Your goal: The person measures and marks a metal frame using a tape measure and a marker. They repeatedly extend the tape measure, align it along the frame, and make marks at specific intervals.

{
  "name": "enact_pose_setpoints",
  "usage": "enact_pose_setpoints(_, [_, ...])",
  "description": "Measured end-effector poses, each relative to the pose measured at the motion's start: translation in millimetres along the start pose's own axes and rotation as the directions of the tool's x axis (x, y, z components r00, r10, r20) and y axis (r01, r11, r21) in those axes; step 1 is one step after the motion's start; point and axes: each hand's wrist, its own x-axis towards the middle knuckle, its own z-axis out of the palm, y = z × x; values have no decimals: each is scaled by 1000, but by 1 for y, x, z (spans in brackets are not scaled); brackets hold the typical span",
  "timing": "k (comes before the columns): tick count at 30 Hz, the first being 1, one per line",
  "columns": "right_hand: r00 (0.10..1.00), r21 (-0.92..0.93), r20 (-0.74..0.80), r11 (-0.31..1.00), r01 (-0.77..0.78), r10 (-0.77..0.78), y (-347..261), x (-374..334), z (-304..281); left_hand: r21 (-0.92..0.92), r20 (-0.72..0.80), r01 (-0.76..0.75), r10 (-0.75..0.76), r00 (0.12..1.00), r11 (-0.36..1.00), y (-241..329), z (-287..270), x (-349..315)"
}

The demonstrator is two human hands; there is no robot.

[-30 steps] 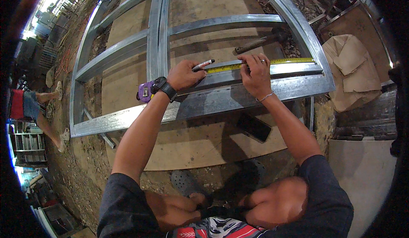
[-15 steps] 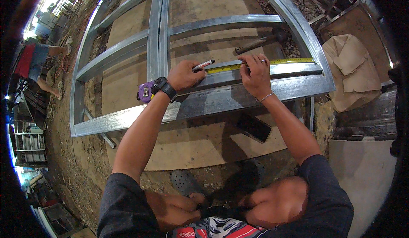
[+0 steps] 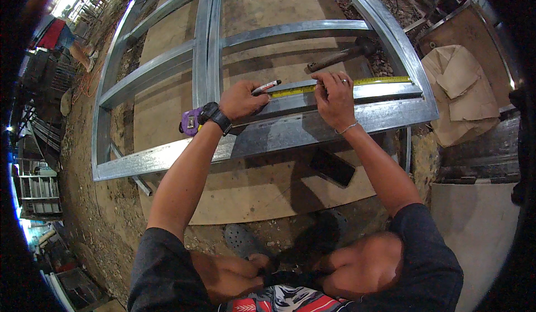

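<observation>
Measuring appears underway: left hand clamps white, black-ended marker pen, right hand pinches yellow tape blade; marking likely needs steadiness.

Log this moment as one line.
left hand: holds marker; right hand: at yellow tape; yellow tape: along metal bar; purple case: beside black watch

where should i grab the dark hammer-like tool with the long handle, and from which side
Likely best around the slim handle of the dark, long-handled hammer-like tool, from above and the left: that free end points left and toward the person, the bulkier head lies farther right, and silver metal bars flank it.
</observation>
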Motion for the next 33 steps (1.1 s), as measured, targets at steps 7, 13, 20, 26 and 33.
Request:
enact_pose_setpoints(7, [1000,25,23,999,-21,21,0,0,0,12,8,8,-8,1000,1000,0,-1,0])
enact_pose_setpoints(13, [1000,7,26,1000,-13,13,1,-1,1,17,-4,21,-21,1000,1000,8,-3,-5])
enact_pose_setpoints(20, [999,-32,39,999,-5,6,1,-1,1,35,-21,27,-26,999,999,9,-1,-5])
enact_pose_setpoints(26, [999,-21,39,1000,-13,14,1,-1,1,-10,-3,5,-5,1000,1000,-1,1,-1])
enact_pose_setpoints(33, [1000,-3,10,1000,-5,5,2,-1,2,47,15,17,-18,1000,999,5,-1,-2])
